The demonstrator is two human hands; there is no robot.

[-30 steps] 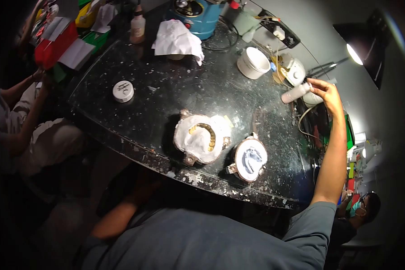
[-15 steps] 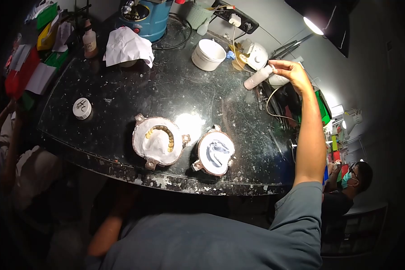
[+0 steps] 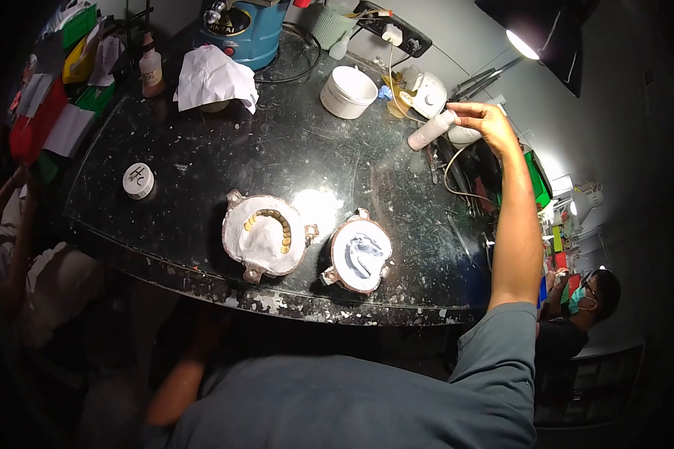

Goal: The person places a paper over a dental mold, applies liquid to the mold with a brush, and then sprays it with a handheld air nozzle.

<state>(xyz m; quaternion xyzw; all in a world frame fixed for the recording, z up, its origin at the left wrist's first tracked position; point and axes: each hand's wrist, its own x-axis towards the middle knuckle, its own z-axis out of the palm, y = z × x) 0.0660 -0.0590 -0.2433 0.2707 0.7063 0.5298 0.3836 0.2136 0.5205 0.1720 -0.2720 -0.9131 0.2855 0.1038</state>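
Note:
At the far right of the table, my right hand is closed, fingertips pinching the top of a small clear bottle with pinkish contents. The bottle is tilted above the tabletop. My left forearm hangs below the table edge, and its hand is lost in the dark. Near the front edge sits a round dental flask half filled with white plaster, a curved row of brownish-gold teeth set in it. Beside it on the right is a second flask half with a grey-blue arch-shaped hollow.
A white lid marked HC lies at left. Behind are a white tub, crumpled paper, a pink-filled bottle and a blue machine. A cable and thin tools lie at right, under a lamp. Other people are nearby.
My right hand and the bottle stay almost in place, with the hand very slightly lower. The flask halves have not moved on the table.

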